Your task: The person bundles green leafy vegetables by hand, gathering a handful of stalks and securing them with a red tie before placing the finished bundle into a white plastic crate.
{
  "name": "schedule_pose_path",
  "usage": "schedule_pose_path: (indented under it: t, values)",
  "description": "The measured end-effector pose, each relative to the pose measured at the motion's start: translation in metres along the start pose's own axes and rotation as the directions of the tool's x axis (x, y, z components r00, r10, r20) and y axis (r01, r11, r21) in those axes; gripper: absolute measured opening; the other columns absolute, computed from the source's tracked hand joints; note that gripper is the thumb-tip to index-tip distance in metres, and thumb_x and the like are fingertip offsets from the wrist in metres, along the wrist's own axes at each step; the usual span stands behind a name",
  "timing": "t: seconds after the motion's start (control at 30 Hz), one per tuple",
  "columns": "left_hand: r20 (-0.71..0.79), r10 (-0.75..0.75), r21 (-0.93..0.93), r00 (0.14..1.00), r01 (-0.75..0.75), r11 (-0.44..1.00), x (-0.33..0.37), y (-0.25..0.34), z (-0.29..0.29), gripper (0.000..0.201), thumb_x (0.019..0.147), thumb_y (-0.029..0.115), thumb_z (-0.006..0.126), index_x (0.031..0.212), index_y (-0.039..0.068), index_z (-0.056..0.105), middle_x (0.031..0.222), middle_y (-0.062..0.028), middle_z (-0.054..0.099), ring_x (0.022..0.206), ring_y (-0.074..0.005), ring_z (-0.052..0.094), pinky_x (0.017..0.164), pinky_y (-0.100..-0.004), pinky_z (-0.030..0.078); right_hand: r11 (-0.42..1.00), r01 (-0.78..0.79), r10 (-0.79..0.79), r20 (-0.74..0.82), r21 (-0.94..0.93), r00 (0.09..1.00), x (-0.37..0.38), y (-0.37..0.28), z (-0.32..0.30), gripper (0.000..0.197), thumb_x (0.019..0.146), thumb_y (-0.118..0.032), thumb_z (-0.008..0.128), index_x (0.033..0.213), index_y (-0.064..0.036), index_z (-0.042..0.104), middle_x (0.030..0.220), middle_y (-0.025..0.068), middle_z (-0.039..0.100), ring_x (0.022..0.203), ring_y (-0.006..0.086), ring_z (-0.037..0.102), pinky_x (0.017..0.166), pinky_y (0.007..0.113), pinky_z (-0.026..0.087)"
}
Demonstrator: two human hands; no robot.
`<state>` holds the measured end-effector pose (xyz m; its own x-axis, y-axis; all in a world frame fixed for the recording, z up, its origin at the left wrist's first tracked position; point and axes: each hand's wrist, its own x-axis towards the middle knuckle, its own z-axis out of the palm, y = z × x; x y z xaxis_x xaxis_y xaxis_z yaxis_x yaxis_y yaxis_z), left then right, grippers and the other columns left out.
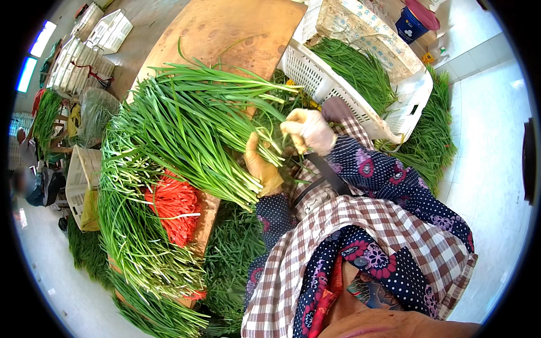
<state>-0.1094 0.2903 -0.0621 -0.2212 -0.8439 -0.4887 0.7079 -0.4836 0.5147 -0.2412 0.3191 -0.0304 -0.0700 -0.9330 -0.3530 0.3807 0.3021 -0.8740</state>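
Note:
A big loose heap of garlic chives (186,118) lies across the wooden board in front of me, pale stem ends pointing toward my body. My left hand (263,169), in a thin pale glove, is curled around some of those stem ends, its thumb raised beside them. Just right of it, my right hand (310,130), also gloved, is closed with the fingertips pinched together. A blurred green chive leaf runs up to these fingertips. On the board's near left, a bundle of red ties (176,207) lies against more chives (146,242).
Under my forearms is a mass of loose greens (231,253). A white plastic crate (344,90) of chives stands at the far right, with a dark blue bucket (410,25) beyond. The wooden board (220,28) extends away. Crates (81,174) and stacked baskets (73,65) stand left.

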Motion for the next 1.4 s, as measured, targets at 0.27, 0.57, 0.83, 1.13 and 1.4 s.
schedule_pose_path:
  t: [0.27, 0.57, 0.83, 1.13, 1.4]
  values:
    - [0.030, 0.030, 0.028, 0.999, -0.031, 0.999, -0.012, 0.011, 0.005, 0.017, 0.082, 0.019, 0.059, 0.090, 0.004, 0.058, 0.075, -0.0021, 0.059, 0.056, -0.0091, 0.052, 0.046, -0.0221, 0.045, 0.957, 0.116, -0.161, -0.155, -0.265, 0.975, -0.022, -0.024, -0.060, 0.012, 0.086, -0.015, 0.055, 0.083, -0.0037, 0.056, 0.053, -0.0001, 0.053, 0.037, 0.0060, 0.045, 0.033, 0.019, 0.036]
    - [0.047, -0.027, -0.040, 0.998, 0.029, 0.999, -0.015, 0.013, 0.009, 0.020, 0.081, 0.023, 0.059, 0.090, 0.005, 0.057, 0.072, -0.0039, 0.059, 0.057, -0.0117, 0.055, 0.048, -0.0232, 0.047, 0.586, 0.092, -0.116, 0.029, -0.805, 0.993, -0.012, 0.000, -0.003, 0.041, 0.080, -0.034, 0.059, 0.108, -0.0037, 0.057, 0.076, 0.0087, 0.065, 0.058, 0.0150, 0.058, 0.055, 0.028, 0.046]
    - [0.009, 0.040, 0.053, 0.999, -0.040, 0.998, -0.007, 0.004, -0.005, 0.021, 0.082, 0.023, 0.059, 0.090, 0.004, 0.058, 0.074, -0.0033, 0.061, 0.059, -0.0122, 0.057, 0.052, -0.0232, 0.049, 0.909, -0.139, 0.130, -0.048, -0.392, 0.990, 0.035, 0.025, 0.016, 0.023, 0.078, -0.021, 0.061, 0.087, -0.0007, 0.058, 0.062, 0.0071, 0.059, 0.048, 0.0122, 0.055, 0.048, 0.026, 0.044]
    - [0.013, -0.003, 0.097, 1.000, 0.002, 0.995, 0.001, 0.000, -0.010, 0.020, 0.082, 0.020, 0.060, 0.093, 0.003, 0.059, 0.083, -0.0068, 0.063, 0.065, -0.0159, 0.061, 0.053, -0.0254, 0.051, 0.887, -0.059, 0.082, 0.030, -0.457, 0.996, 0.040, 0.051, 0.014, 0.022, 0.073, -0.015, 0.060, 0.088, 0.0000, 0.055, 0.067, 0.0103, 0.058, 0.051, 0.0165, 0.056, 0.045, 0.028, 0.045]
    - [0.164, -0.109, 0.063, 0.980, 0.100, 0.993, -0.004, 0.002, -0.010, 0.023, 0.082, 0.027, 0.057, 0.086, 0.004, 0.056, 0.071, -0.0105, 0.061, 0.049, -0.0219, 0.057, 0.038, -0.0333, 0.047, 0.935, -0.240, 0.262, 0.053, -0.260, 0.964, 0.013, 0.035, 0.006, 0.017, 0.079, -0.014, 0.058, 0.083, 0.0020, 0.053, 0.061, 0.0031, 0.053, 0.042, 0.0094, 0.049, 0.039, 0.023, 0.044]
